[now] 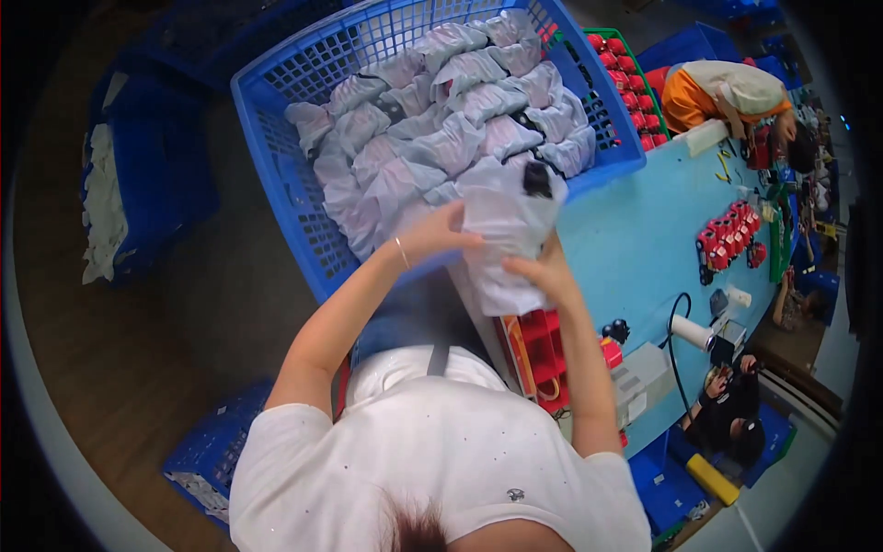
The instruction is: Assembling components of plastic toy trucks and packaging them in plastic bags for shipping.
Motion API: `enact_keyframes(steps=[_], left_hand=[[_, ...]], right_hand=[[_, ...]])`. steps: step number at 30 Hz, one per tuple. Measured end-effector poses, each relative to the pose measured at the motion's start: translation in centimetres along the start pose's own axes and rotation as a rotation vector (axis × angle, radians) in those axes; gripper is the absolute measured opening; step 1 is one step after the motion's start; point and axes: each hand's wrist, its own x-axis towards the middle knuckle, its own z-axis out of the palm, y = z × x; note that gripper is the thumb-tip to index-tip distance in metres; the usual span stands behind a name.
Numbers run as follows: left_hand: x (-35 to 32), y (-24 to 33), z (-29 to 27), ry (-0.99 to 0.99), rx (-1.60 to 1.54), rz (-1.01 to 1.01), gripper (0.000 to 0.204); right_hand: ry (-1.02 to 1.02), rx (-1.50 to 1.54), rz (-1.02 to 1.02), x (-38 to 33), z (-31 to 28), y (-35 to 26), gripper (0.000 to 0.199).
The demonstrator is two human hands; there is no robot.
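Note:
A white, translucent plastic-wrapped item (504, 219) with a black part at its upper right is held in front of me, between my hands, at the near edge of a blue crate. My left hand (436, 234) grips its left side. On the lower right, my right hand (544, 269) is closed on it, thumb in front and the other fingers partly hidden behind. What is inside the wrapping cannot be made out clearly. The blue plastic crate (287, 198) beyond is heaped with similar white-wrapped bundles (451, 143), some showing pinkish contents and black parts.
A light-blue worktable (635, 248) runs along the right, bearing red toy-like pieces (729, 237), a red compartment tray (544, 354) and a white cylinder (692, 332). A green-edged crate of red pieces (635, 92) stands beyond. Two people (727, 97) work nearby. Blue bins (152, 175) stand left.

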Motion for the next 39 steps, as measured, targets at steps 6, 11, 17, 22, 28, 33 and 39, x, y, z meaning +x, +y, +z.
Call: enact_keyframes(steps=[6, 11, 17, 22, 28, 33, 39], left_hand=[[3.2, -10.1, -15.3, 0.982, -0.028, -0.026, 0.080], [3.8, -16.1, -20.1, 1.216, 0.142, -0.197, 0.089], [5.4, -18.2, -19.7, 1.184, 0.113, -0.252, 0.098], [5.0, -18.2, -19.7, 1.142, 0.027, -0.216, 0.095], [3.6, -20.5, -21.2, 1.117, 0.044, -0.119, 0.092], [6.9, -19.1, -20.8, 1.032, 0.002, -0.087, 0.090], [1.6, -23.2, -24.8, 1.236, 0.541, -0.207, 0.100]], right_hand=[[-0.534, -0.562, -0.120, 27.9, 2.4, 3.0, 0.085], [-0.787, -1.085, -0.406, 45.5, 11.7, 9.5, 0.082], [-1.439, -1.568, -0.098, 50.2, 19.0, 16.1, 0.069], [-1.450, -1.515, -0.142, 49.8, 19.4, 18.0, 0.059], [-1.326, -1.486, -0.188, 47.3, 18.7, 17.0, 0.048], [-0.805, -1.510, -0.342, 45.3, 15.4, 20.6, 0.021], [-0.242, -1.165, -0.816, 32.8, 15.4, 13.1, 0.052]])
